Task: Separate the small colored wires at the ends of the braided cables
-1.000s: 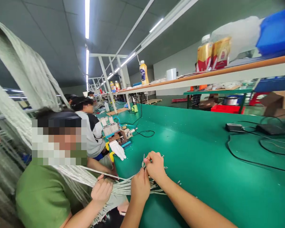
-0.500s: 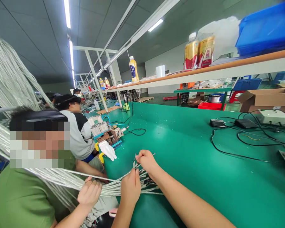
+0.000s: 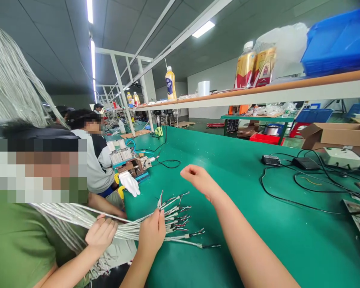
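We are gripping the bundle of silvery cables (image 3: 129,231) with our left hand (image 3: 151,233), fingers curled round it just behind the stripped ends (image 3: 180,218), which are fanning out over the green bench mat (image 3: 243,208) with red, black and bare wire tips showing. One cable is lying longer than the rest, stretching out to the right of the fan and resting on the mat. Our right hand (image 3: 198,178) is hovering above the mat, clear of the cables, fingers loosely curled inward — we cannot tell whether anything is pinched in it.

To the left, a co-worker's hand (image 3: 100,234) is holding the same bundle further back, where the cables are running off toward a hanging curtain of more cable at the picture's edge. That person, in a green shirt (image 3: 21,244), is sitting close beside us.

Further along the bench a small machine (image 3: 132,164) is standing with a white glove (image 3: 129,183) in front of it, and another person in a grey top is sitting near it. Black cords (image 3: 291,200) are trailing across the mat on the right toward a foot pedal (image 3: 305,163). Above — on the long shelf (image 3: 258,94) — drink bottles (image 3: 170,83) and a blue bin (image 3: 339,44) are standing.
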